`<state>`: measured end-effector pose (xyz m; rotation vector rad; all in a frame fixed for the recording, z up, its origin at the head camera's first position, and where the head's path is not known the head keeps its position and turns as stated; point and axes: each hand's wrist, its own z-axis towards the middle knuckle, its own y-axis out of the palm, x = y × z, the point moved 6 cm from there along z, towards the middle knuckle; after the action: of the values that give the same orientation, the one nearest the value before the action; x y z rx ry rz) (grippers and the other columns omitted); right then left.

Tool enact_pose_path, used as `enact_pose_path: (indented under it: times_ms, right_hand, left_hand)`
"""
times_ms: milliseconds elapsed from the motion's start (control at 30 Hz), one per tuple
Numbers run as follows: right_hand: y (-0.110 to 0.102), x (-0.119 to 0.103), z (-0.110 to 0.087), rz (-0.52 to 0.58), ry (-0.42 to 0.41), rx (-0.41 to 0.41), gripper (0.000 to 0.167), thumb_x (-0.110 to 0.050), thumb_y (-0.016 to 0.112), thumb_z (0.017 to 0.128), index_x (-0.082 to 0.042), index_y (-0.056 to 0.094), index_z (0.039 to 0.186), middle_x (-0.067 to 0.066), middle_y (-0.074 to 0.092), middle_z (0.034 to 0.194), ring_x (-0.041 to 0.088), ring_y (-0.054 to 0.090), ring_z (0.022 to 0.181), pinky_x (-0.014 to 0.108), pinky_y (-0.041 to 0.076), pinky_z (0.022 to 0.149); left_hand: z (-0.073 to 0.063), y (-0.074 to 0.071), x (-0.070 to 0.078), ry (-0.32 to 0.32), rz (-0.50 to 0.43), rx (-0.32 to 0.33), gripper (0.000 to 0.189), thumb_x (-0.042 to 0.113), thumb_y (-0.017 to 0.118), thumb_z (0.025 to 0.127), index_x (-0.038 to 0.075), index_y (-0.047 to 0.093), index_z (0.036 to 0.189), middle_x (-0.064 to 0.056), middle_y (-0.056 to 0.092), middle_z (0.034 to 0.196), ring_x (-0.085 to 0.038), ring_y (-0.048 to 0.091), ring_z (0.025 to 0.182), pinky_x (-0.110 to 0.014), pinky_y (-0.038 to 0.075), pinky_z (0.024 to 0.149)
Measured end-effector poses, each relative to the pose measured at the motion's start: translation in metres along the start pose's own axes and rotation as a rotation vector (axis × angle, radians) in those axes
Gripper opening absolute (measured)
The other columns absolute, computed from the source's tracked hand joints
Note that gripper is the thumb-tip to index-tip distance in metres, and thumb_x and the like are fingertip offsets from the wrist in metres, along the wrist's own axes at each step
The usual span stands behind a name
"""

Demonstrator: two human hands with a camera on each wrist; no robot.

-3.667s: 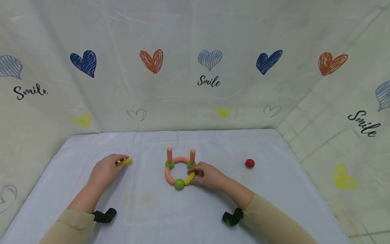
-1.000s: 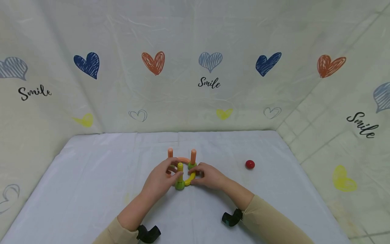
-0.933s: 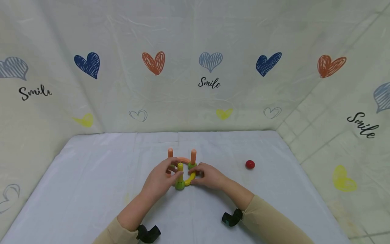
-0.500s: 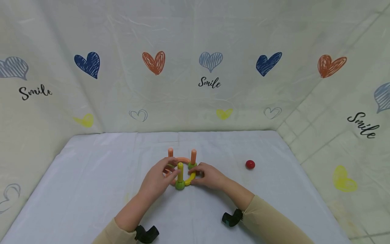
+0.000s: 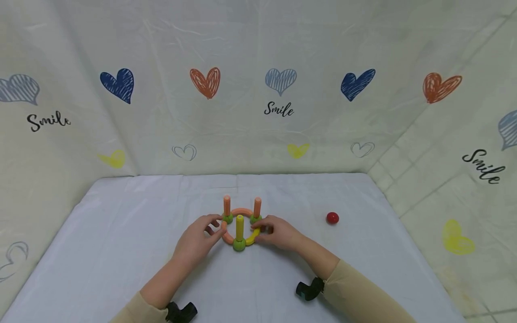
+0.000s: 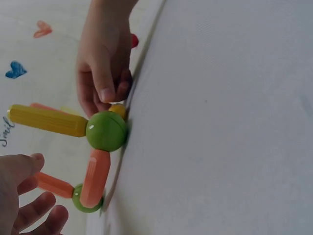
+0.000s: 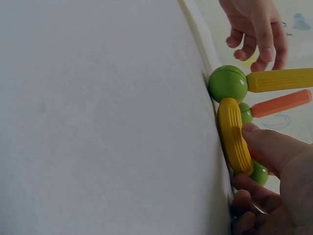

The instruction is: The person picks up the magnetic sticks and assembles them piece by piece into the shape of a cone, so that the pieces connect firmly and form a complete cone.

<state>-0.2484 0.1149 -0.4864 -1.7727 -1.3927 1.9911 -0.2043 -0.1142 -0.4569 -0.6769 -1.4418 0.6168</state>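
A ring of curved toy building sticks joined by green balls lies at the table's middle. Two orange upright sticks, left (image 5: 227, 205) and right (image 5: 257, 207), stand at its back. From the front green ball (image 5: 239, 244) rises a yellow upright stick (image 5: 240, 228). My right hand (image 5: 280, 232) pinches the yellow curved stick (image 7: 230, 127) between thumb and fingers, on the ring's right side. Beside the ring's left orange curved stick is my left hand (image 5: 194, 240). Its fingers are loosely bent and hold nothing in the left wrist view, apart from the sticks there.
A red ball (image 5: 333, 218) lies on the white tablecloth (image 5: 307, 193) to the right of the ring. Behind the table hangs a pale curtain (image 5: 242, 134) printed with hearts. Black wrist devices, left (image 5: 181, 312) and right (image 5: 310, 289), sit near the sleeves.
My left hand brought a yellow stick from the left; it now stands upright on the front green ball. The hand has let go and drawn back left. My right hand keeps its hold.
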Motion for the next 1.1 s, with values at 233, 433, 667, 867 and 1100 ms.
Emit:
enact_pose_path:
  times_ms: [233, 433, 667, 867, 1100]
  right_hand:
    - [-0.006, 0.004, -0.003, 0.031, 0.005, 0.030, 0.029, -0.029, 0.076, 0.089, -0.022, 0.072, 0.117, -0.007, 0.061, 0.097, 0.014, 0.054, 0.083, 0.029, 0.046, 0.073]
    - [-0.015, 0.005, -0.008, 0.077, 0.032, 0.071, 0.025, -0.028, 0.076, 0.089, -0.023, 0.074, 0.113, -0.007, 0.062, 0.095, 0.015, 0.056, 0.083, 0.031, 0.048, 0.073]
    - [-0.026, 0.011, -0.015, 0.114, 0.094, 0.105, 0.026, -0.031, 0.076, 0.089, -0.023, 0.073, 0.114, -0.005, 0.062, 0.094, 0.018, 0.057, 0.081, 0.034, 0.049, 0.070]
    - [-0.038, 0.018, -0.022, 0.120, 0.114, 0.138, 0.029, -0.032, 0.075, 0.089, -0.021, 0.073, 0.115, -0.004, 0.063, 0.093, 0.017, 0.058, 0.078, 0.033, 0.049, 0.067]
    - [-0.051, 0.029, -0.028, 0.109, 0.124, 0.159, 0.030, -0.031, 0.074, 0.090, -0.019, 0.073, 0.118, -0.004, 0.064, 0.096, 0.017, 0.058, 0.080, 0.032, 0.049, 0.067]
  left_hand:
    - [0.000, 0.006, -0.013, -0.036, 0.087, -0.071, 0.046, 0.036, 0.074, 0.089, 0.027, 0.064, 0.133, 0.005, 0.061, 0.098, -0.011, 0.052, 0.074, -0.029, 0.044, 0.062]
    - [0.003, 0.014, -0.020, -0.032, 0.122, -0.110, 0.051, 0.040, 0.074, 0.089, 0.027, 0.062, 0.136, 0.007, 0.059, 0.091, -0.011, 0.050, 0.071, -0.030, 0.042, 0.063]
    - [0.004, 0.020, -0.023, -0.029, 0.132, -0.119, 0.054, 0.039, 0.075, 0.088, 0.027, 0.060, 0.139, 0.006, 0.054, 0.083, -0.013, 0.048, 0.071, -0.031, 0.039, 0.062]
    - [0.006, 0.021, -0.023, -0.055, 0.113, -0.109, 0.056, 0.040, 0.076, 0.086, 0.028, 0.060, 0.139, 0.005, 0.053, 0.078, -0.014, 0.047, 0.067, -0.031, 0.037, 0.058]
    - [0.006, 0.022, -0.023, -0.071, 0.097, -0.106, 0.055, 0.038, 0.076, 0.087, 0.029, 0.060, 0.139, 0.005, 0.053, 0.076, -0.014, 0.047, 0.065, -0.031, 0.036, 0.056]
